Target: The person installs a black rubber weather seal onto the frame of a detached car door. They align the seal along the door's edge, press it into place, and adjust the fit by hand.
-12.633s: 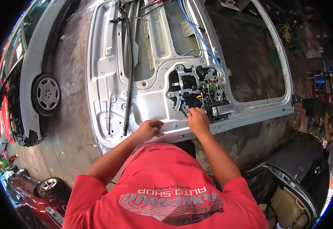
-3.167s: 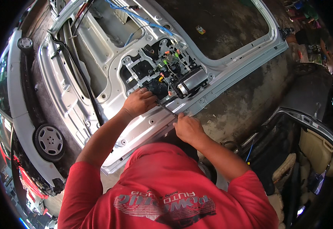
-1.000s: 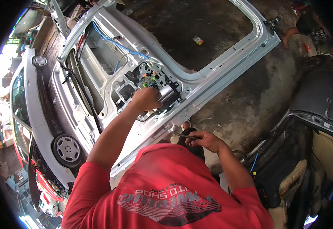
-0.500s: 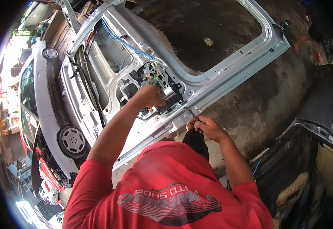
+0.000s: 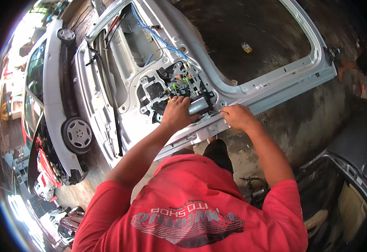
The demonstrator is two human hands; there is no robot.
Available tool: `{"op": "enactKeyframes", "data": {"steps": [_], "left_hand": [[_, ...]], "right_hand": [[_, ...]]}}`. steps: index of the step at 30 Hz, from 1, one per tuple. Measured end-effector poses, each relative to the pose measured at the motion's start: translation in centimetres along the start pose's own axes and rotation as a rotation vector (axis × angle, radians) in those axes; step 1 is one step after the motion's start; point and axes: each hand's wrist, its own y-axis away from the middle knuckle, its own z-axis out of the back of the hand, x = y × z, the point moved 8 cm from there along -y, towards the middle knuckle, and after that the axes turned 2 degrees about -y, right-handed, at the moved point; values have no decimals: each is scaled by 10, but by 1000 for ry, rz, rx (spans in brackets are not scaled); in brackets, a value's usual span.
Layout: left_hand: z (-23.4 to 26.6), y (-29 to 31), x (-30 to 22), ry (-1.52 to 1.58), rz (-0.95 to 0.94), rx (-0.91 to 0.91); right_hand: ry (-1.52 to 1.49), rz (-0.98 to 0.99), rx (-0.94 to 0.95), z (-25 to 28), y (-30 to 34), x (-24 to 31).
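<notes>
A bare silver car door (image 5: 143, 80) lies flat in front of me. Set into it is a black power-door mechanism (image 5: 149, 94) with a silver cylindrical motor (image 5: 199, 105), small gears and coloured connectors. My left hand (image 5: 178, 112) is closed on the mechanism, its fingers curled over the near-left side and its thumb by the motor's lower end. My right hand (image 5: 238, 116) is closed round a slim metal tool (image 5: 215, 112), whose tip reaches the mechanism's near-right edge. Most of the tool is hidden by the fingers.
Blue wiring (image 5: 166, 45) runs across the door panel, and a black weatherstrip (image 5: 113, 111) lies along its left side. A silver car (image 5: 54, 101) stands at the left. Another car body with a dark opening (image 5: 334, 185) is at the lower right. A small packet (image 5: 246, 47) lies on the floor.
My right hand has moved up from below the door edge to the mechanism, bringing the tool's tip against it. My left hand has stayed by the motor. The whole view has shifted slightly.
</notes>
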Motion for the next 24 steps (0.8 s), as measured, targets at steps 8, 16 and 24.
{"op": "enactKeyframes", "data": {"steps": [8, 16, 24], "left_hand": [[-5, -1, 9, 49, 79, 75], [-4, 1, 8, 46, 33, 3], [-1, 5, 10, 59, 50, -24]], "right_hand": [[23, -65, 28, 5, -7, 5], [-474, -241, -86, -95, 26, -20], [-192, -267, 119, -34, 7, -8]]}}
